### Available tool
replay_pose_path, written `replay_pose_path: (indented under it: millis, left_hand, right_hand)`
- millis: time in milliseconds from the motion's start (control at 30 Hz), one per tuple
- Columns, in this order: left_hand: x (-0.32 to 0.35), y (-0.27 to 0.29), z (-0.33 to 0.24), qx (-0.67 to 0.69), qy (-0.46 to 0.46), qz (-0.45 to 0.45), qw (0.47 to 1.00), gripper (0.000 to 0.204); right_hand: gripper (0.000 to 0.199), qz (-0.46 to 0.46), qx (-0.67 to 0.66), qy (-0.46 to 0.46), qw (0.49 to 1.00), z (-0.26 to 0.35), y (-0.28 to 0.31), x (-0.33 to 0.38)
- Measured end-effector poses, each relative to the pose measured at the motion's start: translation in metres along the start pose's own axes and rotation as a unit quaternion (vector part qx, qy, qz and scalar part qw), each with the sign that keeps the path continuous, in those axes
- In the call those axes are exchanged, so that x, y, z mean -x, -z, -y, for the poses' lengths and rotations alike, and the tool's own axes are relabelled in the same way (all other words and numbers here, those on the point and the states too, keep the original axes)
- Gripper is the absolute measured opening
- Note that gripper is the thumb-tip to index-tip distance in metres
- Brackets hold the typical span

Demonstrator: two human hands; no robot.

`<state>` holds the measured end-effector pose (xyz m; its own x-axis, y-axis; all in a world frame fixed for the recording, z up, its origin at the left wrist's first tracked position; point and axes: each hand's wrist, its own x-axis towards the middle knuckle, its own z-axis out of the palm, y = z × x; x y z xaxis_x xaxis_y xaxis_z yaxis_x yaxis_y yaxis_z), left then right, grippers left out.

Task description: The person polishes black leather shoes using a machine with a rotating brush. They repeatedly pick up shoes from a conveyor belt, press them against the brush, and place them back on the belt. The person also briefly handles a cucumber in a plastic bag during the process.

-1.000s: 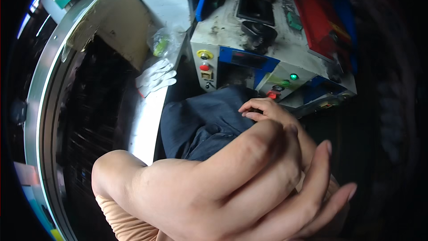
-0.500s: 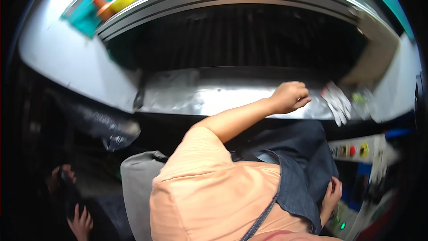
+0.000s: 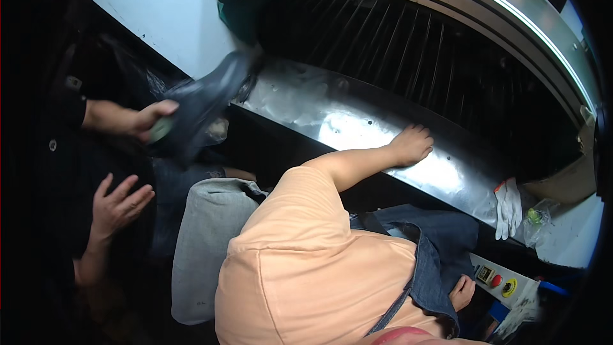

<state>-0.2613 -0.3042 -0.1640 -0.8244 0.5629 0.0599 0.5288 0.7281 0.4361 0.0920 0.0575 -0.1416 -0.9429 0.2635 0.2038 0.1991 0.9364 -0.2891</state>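
Note:
My left hand [image 3: 412, 145] rests on a shiny metal ledge [image 3: 300, 92], its fingers loosely curled in and nothing visible in them. Behind the ledge gapes a dark opening with thin hanging strands [image 3: 418, 57]. Low on the right, my right hand [image 3: 463, 292] lies against my dark blue apron [image 3: 440, 236], fingers stretched over the cloth and partly hidden. White gloves [image 3: 508, 209] with a red cuff hang over the ledge's right end, beside a clear plastic bag [image 3: 537, 220] with something green inside.
On the left, a co-worker's hand [image 3: 150, 118] holds a long dark grey thing [image 3: 207, 99], blurred, with a pale green end; their other hand [image 3: 118, 207] is spread. A grey chair back [image 3: 204, 249] stands behind me. Right: a control panel [image 3: 501, 279] with a red button.
The view has swung, tilting the ledge down to the right. My left hand has come down onto the ledge. The co-worker has moved closer, now raising the dark grey thing.

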Motion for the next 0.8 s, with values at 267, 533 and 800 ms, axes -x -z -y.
replay_pose_path:
  millis: [267,533,800]
  left_hand:
    - [-0.001,0.001,0.000,-0.034,0.003,0.018,0.999,0.037]
    - [-0.004,0.001,0.001,-0.059,-0.010,0.013,0.998,0.036]
    - [-0.002,0.008,-0.005,-0.066,0.004,0.015,0.998,0.037]
  right_hand:
    - [0.024,-0.020,-0.027,-0.029,0.999,0.016,0.007,0.009]
    - [0.025,-0.023,-0.024,-0.040,0.999,0.013,0.009,0.015]
    - [0.025,-0.026,-0.023,-0.043,0.998,0.013,0.007,0.017]
